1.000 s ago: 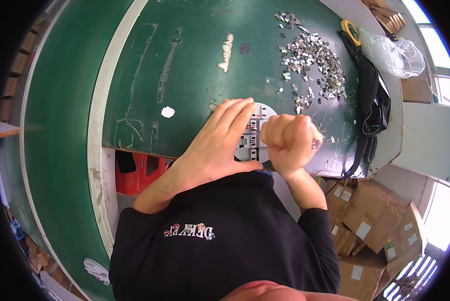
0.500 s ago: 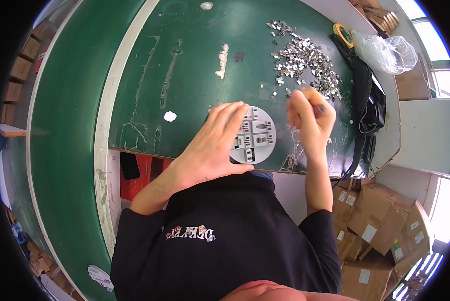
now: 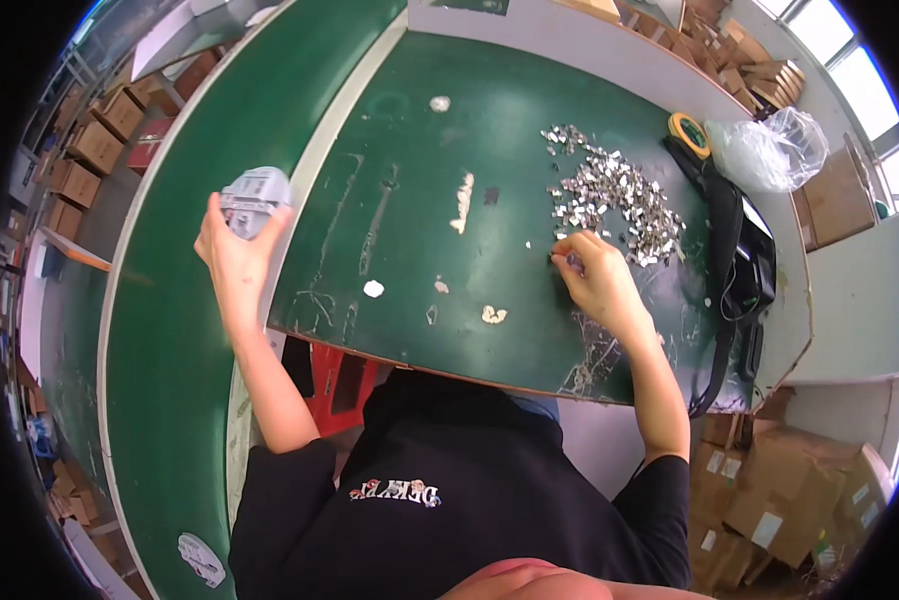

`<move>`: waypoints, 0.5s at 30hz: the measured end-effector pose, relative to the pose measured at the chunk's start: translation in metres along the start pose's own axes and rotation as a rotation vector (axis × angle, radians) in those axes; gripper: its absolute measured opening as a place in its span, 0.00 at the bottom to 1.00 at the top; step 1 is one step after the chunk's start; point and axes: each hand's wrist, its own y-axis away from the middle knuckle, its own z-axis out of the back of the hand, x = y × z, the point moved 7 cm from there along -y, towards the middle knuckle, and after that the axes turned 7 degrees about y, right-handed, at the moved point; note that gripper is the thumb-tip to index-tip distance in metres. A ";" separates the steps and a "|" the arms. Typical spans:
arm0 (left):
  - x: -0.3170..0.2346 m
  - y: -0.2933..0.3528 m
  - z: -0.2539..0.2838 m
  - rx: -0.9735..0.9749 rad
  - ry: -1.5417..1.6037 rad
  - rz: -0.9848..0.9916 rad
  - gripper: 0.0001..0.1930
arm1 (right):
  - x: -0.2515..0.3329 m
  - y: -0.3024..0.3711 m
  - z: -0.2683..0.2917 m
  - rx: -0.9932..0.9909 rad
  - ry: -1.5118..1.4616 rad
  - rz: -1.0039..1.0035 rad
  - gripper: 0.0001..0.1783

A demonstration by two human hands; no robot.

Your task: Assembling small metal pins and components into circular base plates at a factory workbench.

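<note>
My left hand [image 3: 237,248] grips a round grey plastic part [image 3: 257,192] by its near edge, thumb and fingers on either side. It holds the part over the green belt [image 3: 194,330] at the left, beside the pale rail. The part is slightly smeared by motion. At the near left edge of a heap of small shiny metal pieces [image 3: 637,205], my right hand [image 3: 599,280] is closed low over the green table [image 3: 449,330]. Something small and dark shows between its curled fingers, too hidden to name.
A second grey plastic part [image 3: 201,560] lies on the belt at the lower left. Yellow tape [image 3: 688,135], a clear plastic bag [image 3: 769,150] and a black bag [image 3: 744,240] are at the table's right. Whitish scraps [image 3: 493,314] dot the tabletop. Cardboard boxes [image 3: 784,500] stand lower right.
My left hand has carried the round grey part from the table's front edge leftward over the belt. My right hand has lowered toward the table beside the metal pieces. The view has shifted.
</note>
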 end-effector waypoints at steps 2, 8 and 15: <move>0.023 -0.013 0.005 -0.209 -0.297 0.009 0.47 | 0.005 0.005 0.004 -0.026 -0.059 -0.040 0.08; -0.070 0.013 -0.070 0.107 0.037 -0.453 0.35 | 0.002 0.012 0.011 -0.132 -0.082 -0.033 0.08; -0.160 0.086 -0.166 0.969 0.220 -0.628 0.29 | 0.014 0.016 0.007 -0.199 -0.103 0.095 0.08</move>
